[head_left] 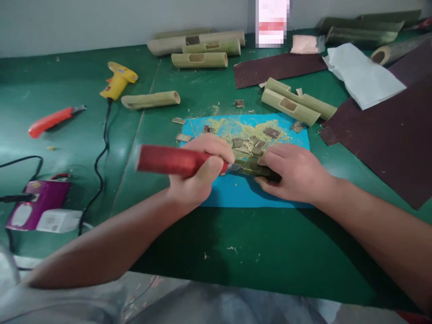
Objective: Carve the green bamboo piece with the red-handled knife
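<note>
The left hand is closing around a red-handled tool, whose blurred metal tip is sitting right at a dark green bamboo piece. The right hand is gripping that bamboo, holding it over the blue mat. Pale shavings and brown chips are littering the mat's far half. Just beyond the mat's far right corner, notched bamboo tubes are lying together; right of the mat, a dark brown sheet is spreading over the green worktop. Left of the mat, a yellow glue gun and a red cutter are resting well apart from it.
</note>
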A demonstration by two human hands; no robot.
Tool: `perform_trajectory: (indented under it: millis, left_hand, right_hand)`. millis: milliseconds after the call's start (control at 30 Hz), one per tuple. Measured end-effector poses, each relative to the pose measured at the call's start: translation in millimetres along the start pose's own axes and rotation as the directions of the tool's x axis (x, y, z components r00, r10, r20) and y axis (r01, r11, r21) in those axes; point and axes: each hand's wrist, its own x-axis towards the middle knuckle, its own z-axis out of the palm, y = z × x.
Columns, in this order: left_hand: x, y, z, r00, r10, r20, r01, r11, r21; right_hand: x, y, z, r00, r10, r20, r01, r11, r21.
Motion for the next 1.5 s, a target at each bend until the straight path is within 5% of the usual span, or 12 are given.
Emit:
perform_trajectory:
  millis: [200, 500, 1067, 1500]
  left_hand:
    - [6, -9, 18.2, 0.975, -0.188, -0.118, 0.172, 0.976, -0.133]
    - [9, -3, 13.9, 0.991, -0.131, -0.037, 0.133, 0.989, 0.069]
    - [7, 8, 27.9, 0.991, -0.112, -0.07, 0.113, 0.994, -0.003]
    - [13, 4, 15.9, 0.99, -0.123, 0.066, 0.119, 0.991, 0.065]
  right_hand:
    - [2, -1, 0, 1.0, 0.002, 0.017, -0.002, 1.0, 0.004]
    - [2, 0, 2, 0.999, -0.047, -0.021, 0.047, 0.999, -0.005]
    - [1, -13, 7, 0.999, -0.038, -0.011, 0.038, 0.999, 0.009]
    - [1, -12, 5, 1.0, 0.013, 0.014, -0.014, 0.998, 0.059]
